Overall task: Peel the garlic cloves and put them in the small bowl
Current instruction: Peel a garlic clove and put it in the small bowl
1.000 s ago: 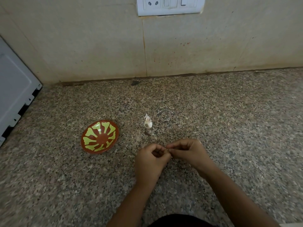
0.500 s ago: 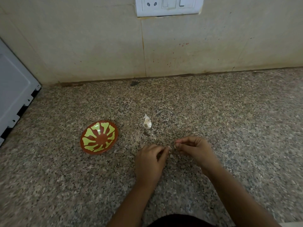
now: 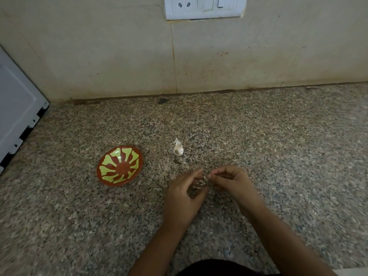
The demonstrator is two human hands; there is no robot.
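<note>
A small red-brown bowl [image 3: 119,166] with a yellow-green sunburst pattern sits on the granite counter, left of my hands, and nothing shows inside it. A white piece of garlic bulb [image 3: 178,148] lies on the counter just beyond my hands. My left hand [image 3: 183,198] curls its thumb and forefinger around a small pale garlic clove [image 3: 201,183] with flaky skin. My right hand [image 3: 233,182] meets it from the right, its fingertips pinched on a bit of white skin [image 3: 205,177] at the clove's top.
A white appliance [image 3: 18,116] stands at the left edge of the counter. The tiled wall with a switch and socket plate [image 3: 205,6] rises behind. Small flecks of skin [image 3: 177,161] lie near the garlic piece.
My hands were pressed together a second ago, then dropped toward the counter and parted slightly. Now the left fingers have spread and pale skin shows between the two hands.
</note>
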